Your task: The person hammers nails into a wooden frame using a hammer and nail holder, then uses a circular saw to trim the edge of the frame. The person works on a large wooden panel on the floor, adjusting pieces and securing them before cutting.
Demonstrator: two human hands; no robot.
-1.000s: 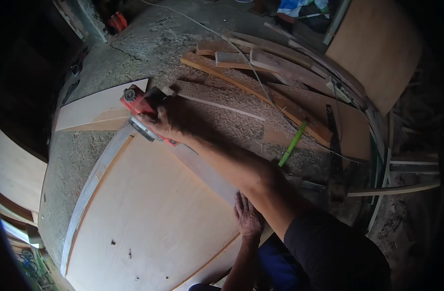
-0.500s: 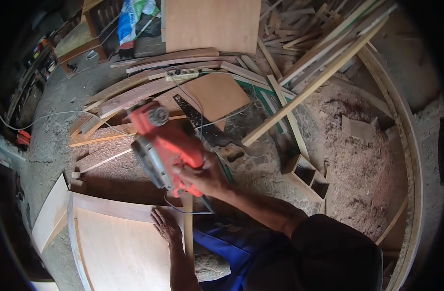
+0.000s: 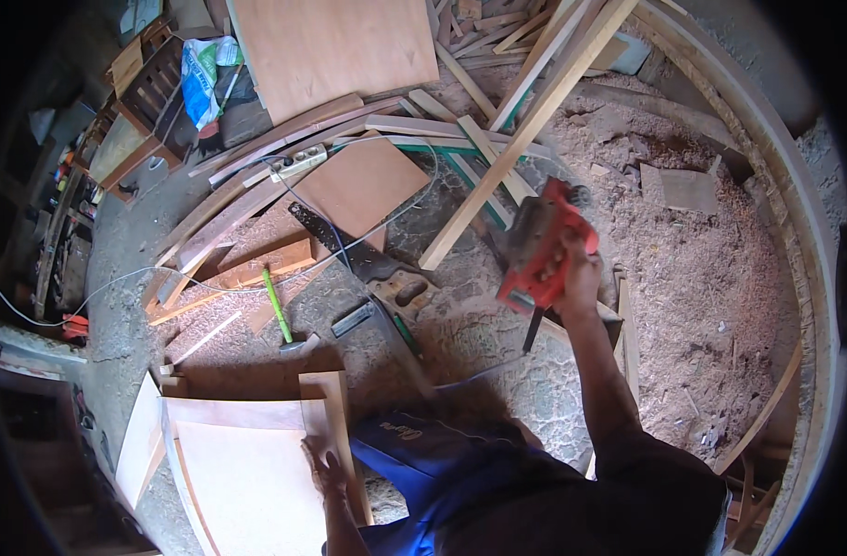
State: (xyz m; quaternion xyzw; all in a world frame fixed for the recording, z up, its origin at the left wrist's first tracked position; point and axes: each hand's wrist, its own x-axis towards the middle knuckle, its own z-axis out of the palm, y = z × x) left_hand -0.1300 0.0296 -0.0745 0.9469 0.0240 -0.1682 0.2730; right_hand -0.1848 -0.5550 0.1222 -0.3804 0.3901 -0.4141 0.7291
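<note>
My right hand [image 3: 581, 278] grips a red electric planer [image 3: 542, 250] by its handle, held up off the floor out to the right. The planer is tilted, with its cord trailing from the handle end. Fingers apart, my left hand [image 3: 325, 470] rests on the right edge of a pale wooden panel with a curved frame [image 3: 243, 473]. A hammer with a green handle [image 3: 276, 306] and a handsaw [image 3: 372, 264] lie on the floor beyond the panel.
Long boards [image 3: 534, 130] slant across the right, near a heap of wood shavings [image 3: 664, 306]. A power strip [image 3: 298, 162] sits on curved timbers at the back. The grey cord [image 3: 192, 278] crosses the floor. A plywood sheet [image 3: 340, 56] stands behind.
My right hand has carried the planer from above the panel's far edge out to the right. The hammer now shows. My left hand has stayed on the panel's right side. The view has shifted.
</note>
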